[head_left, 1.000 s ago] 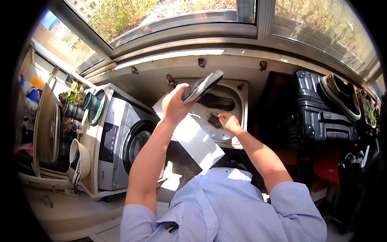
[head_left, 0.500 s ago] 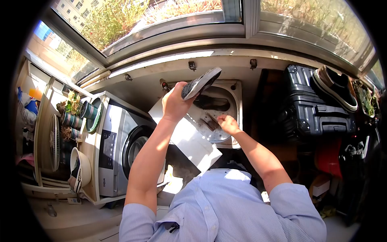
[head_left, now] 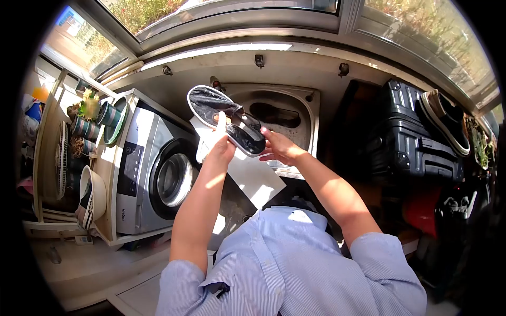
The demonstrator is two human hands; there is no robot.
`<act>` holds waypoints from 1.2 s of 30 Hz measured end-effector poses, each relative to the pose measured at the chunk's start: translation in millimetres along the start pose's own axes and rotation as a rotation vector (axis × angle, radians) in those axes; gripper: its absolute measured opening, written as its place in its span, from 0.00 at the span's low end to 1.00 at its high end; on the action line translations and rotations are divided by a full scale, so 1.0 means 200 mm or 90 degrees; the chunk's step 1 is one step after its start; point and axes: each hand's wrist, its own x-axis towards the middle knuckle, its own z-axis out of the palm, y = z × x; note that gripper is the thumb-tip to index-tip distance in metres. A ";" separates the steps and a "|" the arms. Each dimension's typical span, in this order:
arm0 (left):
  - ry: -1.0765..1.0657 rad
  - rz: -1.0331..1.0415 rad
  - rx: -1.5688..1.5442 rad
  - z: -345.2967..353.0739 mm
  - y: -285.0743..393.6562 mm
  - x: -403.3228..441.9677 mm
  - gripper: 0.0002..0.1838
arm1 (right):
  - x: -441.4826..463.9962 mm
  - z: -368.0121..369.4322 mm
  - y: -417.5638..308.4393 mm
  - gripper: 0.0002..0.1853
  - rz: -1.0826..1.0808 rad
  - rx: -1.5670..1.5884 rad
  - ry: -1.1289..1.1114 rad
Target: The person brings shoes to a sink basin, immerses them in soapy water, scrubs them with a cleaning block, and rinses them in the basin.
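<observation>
A slip-on shoe [head_left: 208,102] with a dark inside and a white sole edge is held tilted in front of the sink, its inside turned up toward me. My left hand [head_left: 224,145] is closed around its middle, with the thumb showing over the inside. At the shoe's right end is my right hand [head_left: 282,147], fingers spread, close to or touching its edge; exact contact is unclear. A second dark, shoe-shaped piece [head_left: 274,114] lies in the metal sink [head_left: 311,113].
A white board [head_left: 255,179] slants across the sink's left front. On the left are a washing machine [head_left: 142,168] and shelves with plant pots [head_left: 109,114]. Black suitcases [head_left: 406,147] stand on the right, with another shoe [head_left: 445,126] on top. A window ledge [head_left: 221,50] runs behind.
My left hand has brought the shoe lower and turned its inside toward me. My right hand has moved from inside the sink to the shoe's end. The view has shifted slightly.
</observation>
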 end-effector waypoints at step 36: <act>0.216 -0.232 0.035 -0.94 -0.63 -0.32 0.10 | -0.18 -0.67 0.42 0.21 -0.096 -0.182 0.480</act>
